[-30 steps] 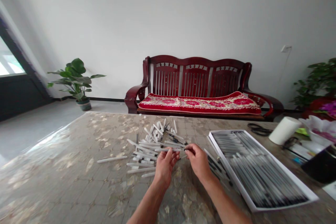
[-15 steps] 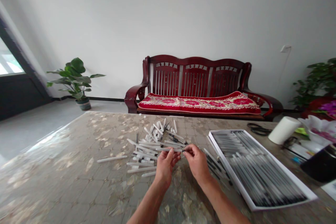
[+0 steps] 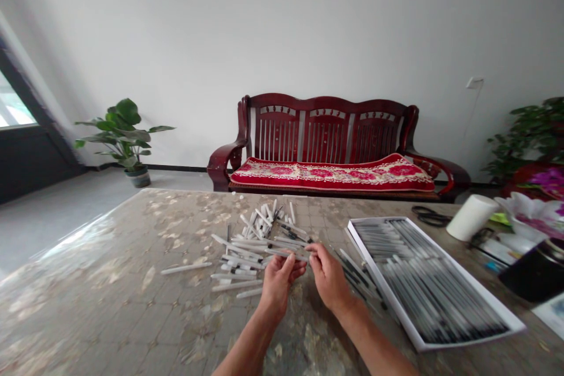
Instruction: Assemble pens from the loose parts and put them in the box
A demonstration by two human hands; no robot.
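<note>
A slim whitish pen [image 3: 277, 253] lies across my left hand [image 3: 278, 282], pinched between thumb and fingers. At the pen's right end, the fingertips of my right hand [image 3: 328, 276] are closed together; the part between them is too small to make out clearly. Just beyond and to the left of my hands is a loose pile of pen parts [image 3: 240, 261], white barrels and caps with some black ends. To the right of my right hand, several pens with dark refills [image 3: 359, 275] lie beside a shallow white box [image 3: 416, 338] holding rows of pens.
A patterned cloth covers the table [image 3: 132, 305]. Scissors [image 3: 430, 215], a white roll [image 3: 471, 217] and a black container [image 3: 531, 273] stand at the right. Past the table are a red wooden bench [image 3: 330, 123] and a potted plant [image 3: 126, 132].
The view has shifted slightly. The right fingers have moved a little on the pen's right end, and the black tip seen there before is now hidden. Both hands stay close together.
</note>
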